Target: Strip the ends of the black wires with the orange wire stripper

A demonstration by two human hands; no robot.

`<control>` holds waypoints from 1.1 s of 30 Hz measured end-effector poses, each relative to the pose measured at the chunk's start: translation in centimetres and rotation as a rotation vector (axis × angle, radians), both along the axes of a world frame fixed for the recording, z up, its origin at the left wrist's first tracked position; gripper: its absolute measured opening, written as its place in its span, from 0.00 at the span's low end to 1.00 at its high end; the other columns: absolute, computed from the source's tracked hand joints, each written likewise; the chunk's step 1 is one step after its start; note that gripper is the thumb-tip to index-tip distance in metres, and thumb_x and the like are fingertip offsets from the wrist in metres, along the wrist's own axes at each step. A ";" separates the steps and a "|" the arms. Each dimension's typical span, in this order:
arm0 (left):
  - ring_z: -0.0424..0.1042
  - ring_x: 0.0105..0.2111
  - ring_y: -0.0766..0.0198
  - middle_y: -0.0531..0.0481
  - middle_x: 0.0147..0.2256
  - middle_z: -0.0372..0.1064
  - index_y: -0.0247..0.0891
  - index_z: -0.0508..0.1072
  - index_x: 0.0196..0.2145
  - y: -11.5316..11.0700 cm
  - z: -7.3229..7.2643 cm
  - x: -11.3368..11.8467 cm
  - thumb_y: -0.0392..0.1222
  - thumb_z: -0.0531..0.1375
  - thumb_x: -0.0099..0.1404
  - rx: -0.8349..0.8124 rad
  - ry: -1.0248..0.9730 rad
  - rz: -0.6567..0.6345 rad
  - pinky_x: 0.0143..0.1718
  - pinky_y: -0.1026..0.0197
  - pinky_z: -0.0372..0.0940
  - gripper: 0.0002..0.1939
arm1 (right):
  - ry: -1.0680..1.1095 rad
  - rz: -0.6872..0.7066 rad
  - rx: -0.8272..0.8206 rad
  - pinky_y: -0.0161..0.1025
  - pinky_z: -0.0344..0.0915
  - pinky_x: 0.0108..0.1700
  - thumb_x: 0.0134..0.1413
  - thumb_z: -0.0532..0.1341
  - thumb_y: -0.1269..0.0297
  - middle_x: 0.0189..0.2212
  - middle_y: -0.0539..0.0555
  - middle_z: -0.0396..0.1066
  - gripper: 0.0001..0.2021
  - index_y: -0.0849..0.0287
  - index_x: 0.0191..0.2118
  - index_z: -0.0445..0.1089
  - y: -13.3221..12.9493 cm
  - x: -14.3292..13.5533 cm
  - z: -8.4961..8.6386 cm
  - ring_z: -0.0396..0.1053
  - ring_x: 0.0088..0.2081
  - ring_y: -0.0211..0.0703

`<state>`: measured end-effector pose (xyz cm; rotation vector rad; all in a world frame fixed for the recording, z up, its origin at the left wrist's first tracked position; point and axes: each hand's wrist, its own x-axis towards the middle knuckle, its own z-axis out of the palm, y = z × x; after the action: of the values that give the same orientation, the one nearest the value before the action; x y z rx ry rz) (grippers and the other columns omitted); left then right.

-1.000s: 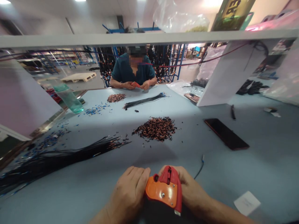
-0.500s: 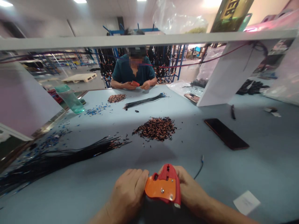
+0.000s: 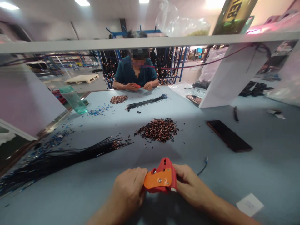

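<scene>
My left hand (image 3: 130, 187) is wrapped round the handles of a red and orange wire stripper (image 3: 157, 179), held above the near part of the table. On the jaw side of the tool is my right hand (image 3: 191, 182), its fingers closed and partly hidden behind the red head. A short black wire (image 3: 202, 166) with a blue-and-silver tip sticks out past my right hand; its other end is out of sight. Beyond my hands lies a heap of small black-and-copper wire offcuts (image 3: 159, 129). A long bundle of black wires (image 3: 70, 159) stretches across the left.
A dark phone (image 3: 229, 136) lies at the right, with a white paper slip (image 3: 249, 204) nearer me. A co-worker (image 3: 136, 72) sits opposite, holding a red tool. A shelf (image 3: 150, 43) crosses above the table; a green bottle (image 3: 73, 100) stands tilted-looking at the left.
The wire stripper and my right hand have shifted slightly up and left in view. The wire tip sits a little farther right. Both hands keep their hold.
</scene>
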<state>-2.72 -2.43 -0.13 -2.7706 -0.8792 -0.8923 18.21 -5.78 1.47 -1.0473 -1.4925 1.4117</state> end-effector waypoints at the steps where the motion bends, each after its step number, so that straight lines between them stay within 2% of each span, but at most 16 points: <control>1: 0.67 0.20 0.62 0.51 0.23 0.70 0.38 0.66 0.37 0.0 0.1 0.0 0.34 0.49 0.68 -0.005 0.005 0.002 0.23 0.60 0.58 0.07 | -0.030 0.000 0.026 0.34 0.61 0.34 0.60 0.59 0.54 0.26 0.50 0.69 0.16 0.60 0.29 0.75 0.0 0.0 0.1 0.62 0.30 0.40; 9: 0.68 0.16 0.60 0.54 0.20 0.69 0.41 0.63 0.35 0.1 0.0 -0.1 0.32 0.48 0.66 -0.045 0.051 0.041 0.18 0.60 0.58 0.07 | -0.141 -0.003 0.111 0.33 0.50 0.26 0.61 0.54 0.42 0.22 0.47 0.58 0.25 0.60 0.30 0.70 -0.1 -0.2 -0.6 0.50 0.24 0.35; 11: 0.69 0.17 0.59 0.53 0.22 0.70 0.40 0.64 0.36 0.4 0.1 -0.1 0.33 0.49 0.66 -0.029 0.041 0.049 0.19 0.59 0.60 0.07 | -0.157 -0.009 0.119 0.33 0.50 0.26 0.61 0.54 0.44 0.22 0.46 0.57 0.23 0.60 0.30 0.70 -0.1 -0.2 -0.5 0.50 0.24 0.36; 15: 0.72 0.22 0.59 0.50 0.26 0.73 0.38 0.66 0.39 1.3 0.4 -0.5 0.38 0.52 0.66 -0.017 -0.031 0.080 0.22 0.61 0.64 0.06 | -0.314 -0.100 0.119 0.33 0.53 0.27 0.60 0.55 0.57 0.21 0.47 0.60 0.14 0.60 0.29 0.68 0.4 0.6 -0.2 0.56 0.24 0.37; 18: 0.73 0.23 0.62 0.50 0.29 0.74 0.38 0.68 0.42 1.7 0.6 -1.1 0.39 0.53 0.65 -0.138 -0.148 0.130 0.24 0.63 0.65 0.08 | -0.430 -0.196 0.159 0.33 0.55 0.29 0.59 0.54 0.63 0.21 0.47 0.62 0.10 0.59 0.28 0.67 0.9 1.4 -0.2 0.59 0.24 0.38; 21: 0.72 0.23 0.65 0.52 0.28 0.73 0.39 0.69 0.40 1.6 1.2 -1.4 0.41 0.56 0.65 -0.401 -0.328 0.186 0.25 0.65 0.65 0.07 | -0.481 -0.259 0.228 0.34 0.56 0.29 0.59 0.54 0.65 0.21 0.47 0.63 0.10 0.58 0.29 0.68 1.1 2.0 -0.3 0.59 0.24 0.38; 24: 0.72 0.27 0.64 0.51 0.28 0.71 0.37 0.70 0.35 1.0 1.9 -1.1 0.47 0.59 0.65 -0.817 -0.528 0.168 0.30 0.63 0.67 0.09 | -0.481 -0.265 0.257 0.33 0.57 0.29 0.59 0.54 0.65 0.21 0.47 0.63 0.09 0.58 0.29 0.67 1.0 2.0 -0.3 0.59 0.24 0.37; 29: 0.72 0.28 0.63 0.50 0.30 0.70 0.35 0.70 0.41 -0.2 1.9 -0.1 0.50 0.66 0.57 -1.631 -0.820 -0.046 0.32 0.60 0.68 0.19 | -0.433 -0.280 0.273 0.32 0.56 0.26 0.62 0.53 0.64 0.19 0.45 0.61 0.10 0.57 0.30 0.65 0.3 1.6 0.2 0.59 0.22 0.35; 31: 0.72 0.27 0.63 0.50 0.30 0.70 0.34 0.70 0.40 -0.6 1.5 0.1 0.49 0.69 0.54 -1.843 -0.839 -0.121 0.31 0.60 0.68 0.21 | -0.443 -0.316 0.318 0.32 0.56 0.26 0.62 0.53 0.64 0.19 0.45 0.60 0.10 0.57 0.30 0.65 0.2 1.7 0.4 0.57 0.22 0.35; 33: 0.73 0.26 0.64 0.50 0.29 0.70 0.33 0.71 0.40 -0.9 1.0 0.2 0.47 0.70 0.52 -1.955 -0.803 -0.205 0.30 0.62 0.67 0.22 | -0.458 -0.342 0.372 0.32 0.56 0.26 0.62 0.53 0.64 0.21 0.46 0.62 0.10 0.57 0.30 0.67 0.3 1.8 0.4 0.58 0.22 0.35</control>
<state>-2.54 -3.33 0.84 -3.7281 -2.8625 -1.9506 20.03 -5.47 1.90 -1.3592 -1.7081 0.6469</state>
